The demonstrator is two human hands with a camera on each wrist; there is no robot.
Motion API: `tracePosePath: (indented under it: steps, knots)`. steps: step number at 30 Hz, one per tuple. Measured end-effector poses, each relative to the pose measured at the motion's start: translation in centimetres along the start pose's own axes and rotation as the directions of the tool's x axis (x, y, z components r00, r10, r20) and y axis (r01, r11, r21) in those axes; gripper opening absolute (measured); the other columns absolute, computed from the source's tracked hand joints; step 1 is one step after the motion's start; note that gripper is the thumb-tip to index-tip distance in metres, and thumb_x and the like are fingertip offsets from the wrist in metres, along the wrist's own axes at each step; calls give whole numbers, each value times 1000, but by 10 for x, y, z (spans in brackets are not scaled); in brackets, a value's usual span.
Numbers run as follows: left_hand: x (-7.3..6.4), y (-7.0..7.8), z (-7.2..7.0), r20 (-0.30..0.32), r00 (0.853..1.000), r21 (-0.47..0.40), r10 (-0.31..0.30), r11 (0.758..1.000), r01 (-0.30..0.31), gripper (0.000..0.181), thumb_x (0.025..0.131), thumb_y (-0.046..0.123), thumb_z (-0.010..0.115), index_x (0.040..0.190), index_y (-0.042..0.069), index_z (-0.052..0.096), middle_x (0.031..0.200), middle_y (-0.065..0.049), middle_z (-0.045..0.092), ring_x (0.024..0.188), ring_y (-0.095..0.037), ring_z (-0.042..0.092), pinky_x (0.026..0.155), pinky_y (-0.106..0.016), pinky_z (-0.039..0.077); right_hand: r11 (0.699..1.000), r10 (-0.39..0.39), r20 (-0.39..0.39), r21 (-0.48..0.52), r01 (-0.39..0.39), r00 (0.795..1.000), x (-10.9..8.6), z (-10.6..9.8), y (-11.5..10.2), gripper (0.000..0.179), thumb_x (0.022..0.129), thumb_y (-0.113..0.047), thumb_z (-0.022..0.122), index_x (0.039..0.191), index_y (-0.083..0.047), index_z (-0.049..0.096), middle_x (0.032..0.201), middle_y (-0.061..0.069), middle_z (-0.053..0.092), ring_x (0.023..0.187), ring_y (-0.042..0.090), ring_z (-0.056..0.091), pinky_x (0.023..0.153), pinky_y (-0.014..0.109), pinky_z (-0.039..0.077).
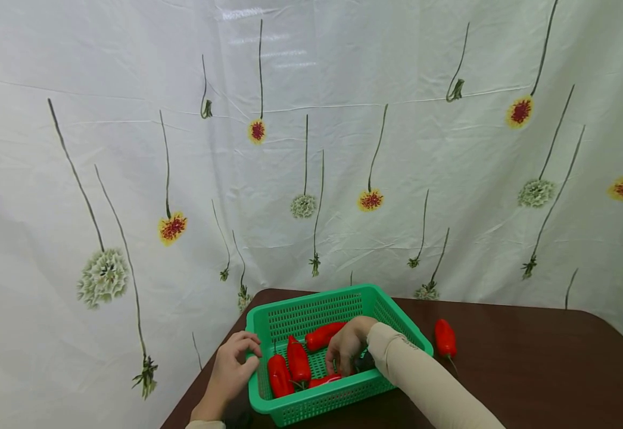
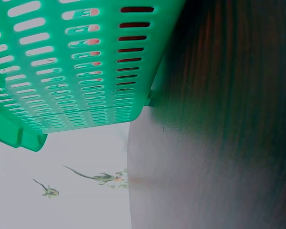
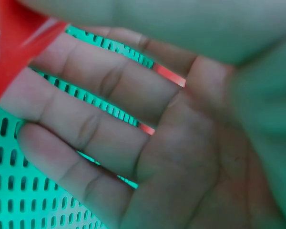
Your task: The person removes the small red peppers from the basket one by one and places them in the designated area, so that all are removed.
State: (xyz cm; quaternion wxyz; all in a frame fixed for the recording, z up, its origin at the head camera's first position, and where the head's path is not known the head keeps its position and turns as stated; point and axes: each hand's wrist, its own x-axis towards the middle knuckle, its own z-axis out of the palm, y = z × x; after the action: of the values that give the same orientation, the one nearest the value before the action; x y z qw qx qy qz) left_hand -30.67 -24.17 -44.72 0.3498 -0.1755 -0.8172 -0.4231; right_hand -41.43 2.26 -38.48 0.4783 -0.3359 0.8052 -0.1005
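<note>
Lying along the near wall of a slotted green plastic basket point(image 1: 338, 398): one red chili pepper point(image 1: 324, 381), long axis roughly 9 to 3 o'clock. Right hand point(image 1: 350, 342) nearer, pepper at its 7 o'clock; thumb and fingertips appear to pinch it. Left hand point(image 1: 230, 368) well apart, pepper at its 3 to 4 o'clock; bent fingers grip the rim. Between hands, two chilies point(image 1: 298, 359), axes near 12 to 6. Farther, another chili point(image 1: 323, 336), right hand's 10 o'clock.
</note>
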Motion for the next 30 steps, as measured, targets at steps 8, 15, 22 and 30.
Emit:
tracePosePath:
  steps: [8, 15, 22, 30]
  knots:
    - [0, 1, 0, -2, 1000, -10, 5, 1000, -5, 35, 72, -14, 58, 69, 20, 64, 94, -3, 68, 92, -12, 59, 70, -28, 44, 1000, -18, 9, 10, 18, 1000, -2, 0, 0, 22, 95, 3, 58, 108, -12, 67, 86, -5, 64, 71, 9, 50, 63, 24, 43]
    - [1, 2, 0, -6, 1000, 3, 1, 1000, -1, 36, 72, -14, 58, 68, 21, 64, 94, -3, 68, 92, -12, 59, 72, -29, 45, 999, -46, 2, 17, 46, 999, -2, -1, -1, 20, 95, 3, 59, 109, -8, 67, 88, -5, 65, 73, 8, 52, 63, 24, 43]
    - [1, 2, 0, -9, 1000, 10, -4, 1000, 4, 35, 70, -14, 58, 68, 20, 64, 93, -4, 69, 92, -14, 60, 72, -29, 45, 998, -55, 6, 22, 55, 998, -3, -1, -1, 19, 94, 3, 59, 111, -4, 67, 89, -5, 66, 75, 8, 54, 65, 24, 45]
    - [0, 2, 0, -8, 1000, 11, -4, 1000, 4, 35, 71, -14, 58, 68, 20, 64, 94, -4, 68, 93, -14, 60, 72, -29, 46, 995, -77, 19, 69, 76, 997, -4, -4, -1, 18, 95, 2, 59, 110, -2, 66, 85, -4, 65, 74, 8, 55, 68, 24, 49]
